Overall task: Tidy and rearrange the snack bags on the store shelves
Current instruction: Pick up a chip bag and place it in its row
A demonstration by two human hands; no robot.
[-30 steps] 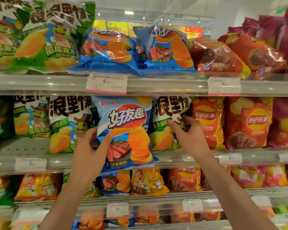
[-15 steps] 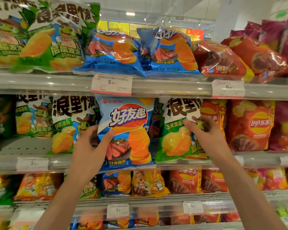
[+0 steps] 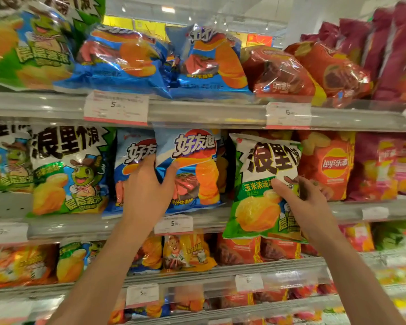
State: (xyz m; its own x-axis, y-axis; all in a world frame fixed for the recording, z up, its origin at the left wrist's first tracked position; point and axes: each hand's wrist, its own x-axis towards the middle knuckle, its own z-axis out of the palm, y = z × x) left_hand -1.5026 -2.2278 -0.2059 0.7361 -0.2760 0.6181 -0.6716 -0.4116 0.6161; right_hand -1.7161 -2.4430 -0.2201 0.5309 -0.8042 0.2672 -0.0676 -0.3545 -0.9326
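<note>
Left hand (image 3: 145, 191) grips the blue bag (image 3: 190, 170), right hand (image 3: 307, 202) pinches the green bag (image 3: 263, 193); light, crinkly, crushable packs, best held by edges.

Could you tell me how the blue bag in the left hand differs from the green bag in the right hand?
The blue bag shows steak and stands on the shelf; the green bag shows yellow chips and hangs out past the shelf edge, tilted. Both are snack bags, each held by one hand.
</note>
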